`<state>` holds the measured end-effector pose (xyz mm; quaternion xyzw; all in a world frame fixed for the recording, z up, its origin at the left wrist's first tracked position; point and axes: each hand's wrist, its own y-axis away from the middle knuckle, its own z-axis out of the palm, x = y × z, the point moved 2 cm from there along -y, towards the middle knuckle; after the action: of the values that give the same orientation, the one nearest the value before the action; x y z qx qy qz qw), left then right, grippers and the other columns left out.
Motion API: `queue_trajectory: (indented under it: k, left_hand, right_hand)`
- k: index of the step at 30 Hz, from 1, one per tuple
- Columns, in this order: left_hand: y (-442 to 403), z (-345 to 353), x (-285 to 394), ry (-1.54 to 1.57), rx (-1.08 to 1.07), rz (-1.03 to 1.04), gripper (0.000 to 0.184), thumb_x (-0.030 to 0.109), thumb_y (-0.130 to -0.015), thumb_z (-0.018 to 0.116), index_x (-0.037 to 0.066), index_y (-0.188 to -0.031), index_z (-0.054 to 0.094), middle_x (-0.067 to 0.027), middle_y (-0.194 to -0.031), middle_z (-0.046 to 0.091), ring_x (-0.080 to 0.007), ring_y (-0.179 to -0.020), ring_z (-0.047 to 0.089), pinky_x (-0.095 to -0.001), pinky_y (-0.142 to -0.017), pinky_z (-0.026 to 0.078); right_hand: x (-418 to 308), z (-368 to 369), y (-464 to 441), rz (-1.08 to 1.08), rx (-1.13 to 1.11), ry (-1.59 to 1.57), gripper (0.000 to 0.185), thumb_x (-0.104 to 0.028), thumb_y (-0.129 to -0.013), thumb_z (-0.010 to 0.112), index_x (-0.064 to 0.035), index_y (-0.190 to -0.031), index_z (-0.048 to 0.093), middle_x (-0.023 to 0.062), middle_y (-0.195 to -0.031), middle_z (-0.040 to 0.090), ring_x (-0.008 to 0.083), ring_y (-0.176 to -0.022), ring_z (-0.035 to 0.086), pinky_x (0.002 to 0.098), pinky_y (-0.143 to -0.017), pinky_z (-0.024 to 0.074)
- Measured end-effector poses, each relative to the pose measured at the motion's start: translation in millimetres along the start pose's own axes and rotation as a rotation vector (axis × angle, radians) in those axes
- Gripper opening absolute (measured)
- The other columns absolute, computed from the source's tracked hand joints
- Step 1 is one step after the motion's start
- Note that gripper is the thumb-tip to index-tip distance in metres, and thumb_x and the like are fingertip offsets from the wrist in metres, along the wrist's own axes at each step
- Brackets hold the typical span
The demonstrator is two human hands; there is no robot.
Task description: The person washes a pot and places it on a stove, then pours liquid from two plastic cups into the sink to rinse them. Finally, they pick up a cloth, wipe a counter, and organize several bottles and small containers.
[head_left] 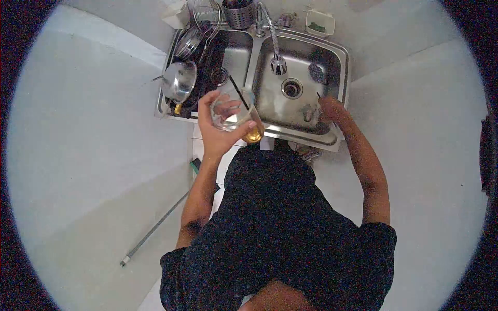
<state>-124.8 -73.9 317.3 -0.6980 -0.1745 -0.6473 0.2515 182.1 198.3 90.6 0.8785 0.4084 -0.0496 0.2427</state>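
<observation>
My left hand [218, 137] is wrapped around two clear drinking glasses above the front edge of the sink. One is a wide glass [226, 115]; beside it, a tilted glass [253, 136] shows amber at its base, and I cannot tell if that is liquid. A black straw [238, 92] slants up from the glasses. Over the right basin's right side, my right hand [332, 110] is closed, its fingers partly blurred. A short, thin dark tip sticks out by its fingers; the rest of that thing is hidden.
The steel double sink [298, 136] has a flexible faucet [278, 63] over its right basin. A metal bowl [179, 83], wire strainer [207, 14] and perforated utensil holder [240, 14] crowd the left. A white container [320, 23] stands behind; a long pole [155, 228] leans lower left.
</observation>
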Motion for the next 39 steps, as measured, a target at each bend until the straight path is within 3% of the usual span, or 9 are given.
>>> queue_trajectory:
  k: [8, 11, 17, 24, 25, 29, 34, 38, 39]
  left_hand:
    - [8.8, 4.8, -17.0, 0.077, -0.055, -0.005, 0.078, 0.007, -0.061, 0.092, 0.006, -0.125, 0.048, -0.0078, -0.12, 0.046, -0.0242, -0.109, 0.063, -0.0371, -0.087, 0.059]
    - [4.4, 6.4, -4.2, -0.078, -0.009, 0.038, 0.077, 0.014, -0.061, 0.093, 0.004, -0.126, 0.054, -0.0077, -0.116, 0.049, -0.0222, -0.107, 0.064, -0.0361, -0.084, 0.059]
    - [-25.2, 7.8, 6.1, -0.861, -0.316, 0.344, 0.089, 0.025, -0.058, 0.089, 0.001, -0.134, 0.05, -0.0185, -0.111, 0.052, -0.0361, -0.097, 0.065, -0.0402, -0.081, 0.056]
    - [-90.8, 43.3, -72.3, -1.305, -0.629, -0.029, 0.079, 0.034, -0.054, 0.091, -0.006, -0.114, 0.061, -0.0265, -0.121, 0.056, -0.0413, -0.104, 0.063, -0.0436, -0.085, 0.056]
    - [-97.5, 36.9, -118.5, -1.253, -0.58, -0.008, 0.067, 0.039, -0.052, 0.092, -0.003, -0.098, 0.068, -0.0224, -0.098, 0.066, -0.0341, -0.088, 0.069, -0.0403, -0.075, 0.059]
    - [-107.0, 73.5, -169.1, -0.656, -0.772, -0.631, 0.052, 0.037, -0.058, 0.089, 0.002, -0.092, 0.072, -0.0064, -0.063, 0.059, -0.0173, -0.05, 0.057, -0.0312, -0.049, 0.053]
    - [-112.3, 138.9, -265.2, -0.177, -0.901, -1.052, 0.044, 0.038, -0.073, 0.083, 0.009, -0.104, 0.069, -0.0047, -0.088, 0.068, -0.0195, -0.067, 0.065, -0.0353, -0.067, 0.06]
    - [-112.9, 174.3, -229.7, -0.129, -1.011, -1.195, 0.058, 0.044, -0.079, 0.076, 0.013, -0.125, 0.06, -0.0083, -0.114, 0.064, -0.0224, -0.094, 0.065, -0.0395, -0.08, 0.06]
    - [-117.0, 172.7, -238.0, -0.157, -1.063, -1.187, 0.059, 0.046, -0.08, 0.074, 0.015, -0.128, 0.058, -0.0077, -0.119, 0.062, -0.0233, -0.099, 0.063, -0.0406, -0.079, 0.06]
  right_hand:
    - [-13.2, -10.2, -1.7, -0.112, 0.073, 0.105, 0.053, -0.021, -0.06, 0.084, -0.0011, -0.105, 0.062, 0.0226, -0.093, 0.067, 0.0404, -0.092, 0.067, 0.0477, -0.082, 0.0552]
    - [-10.6, -13.2, -11.5, -0.152, 0.1, 0.163, 0.048, -0.018, -0.065, 0.08, -0.0011, -0.106, 0.063, 0.0227, -0.093, 0.067, 0.0402, -0.093, 0.067, 0.0486, -0.082, 0.0543]
    - [-35.7, -46.6, -8.7, -0.111, -0.083, 0.209, 0.045, -0.019, -0.068, 0.078, -0.0024, -0.107, 0.062, 0.0211, -0.093, 0.066, 0.04, -0.092, 0.066, 0.0476, -0.082, 0.0538]
    - [-42.7, -29.6, -8.8, 0.076, -0.095, 0.114, 0.067, -0.025, -0.055, 0.087, -0.003, -0.111, 0.057, 0.0188, -0.109, 0.06, 0.0362, -0.109, 0.06, 0.0471, -0.091, 0.0505]
    - [-40.2, -20.3, -8.5, 0.079, -0.077, 0.058, 0.066, -0.024, -0.055, 0.087, -0.0031, -0.109, 0.056, 0.0184, -0.109, 0.06, 0.0362, -0.108, 0.06, 0.0471, -0.09, 0.0509]
    - [-31.7, 2.6, -2.5, 0.03, 0.132, -0.052, 0.057, -0.02, -0.054, 0.087, -0.0024, -0.1, 0.06, 0.0191, -0.099, 0.063, 0.0371, -0.096, 0.065, 0.0468, -0.082, 0.0544]
    - [-53.6, -44.3, 17.0, 0.152, 0.163, -0.057, 0.04, -0.015, -0.059, 0.084, -0.0029, -0.091, 0.064, 0.0174, -0.095, 0.065, 0.0337, -0.09, 0.068, 0.0446, -0.078, 0.0563]
    - [-48.7, -45.9, 4.9, 0.183, 0.245, 0.027, 0.041, -0.013, -0.058, 0.083, -0.0069, -0.095, 0.067, 0.0155, -0.096, 0.066, 0.0323, -0.092, 0.068, 0.0451, -0.078, 0.057]
    - [-53.6, -66.4, 2.5, 0.175, 0.075, 0.031, 0.04, -0.012, -0.057, 0.083, -0.0076, -0.094, 0.068, 0.0156, -0.097, 0.066, 0.0325, -0.093, 0.068, 0.0455, -0.079, 0.0573]
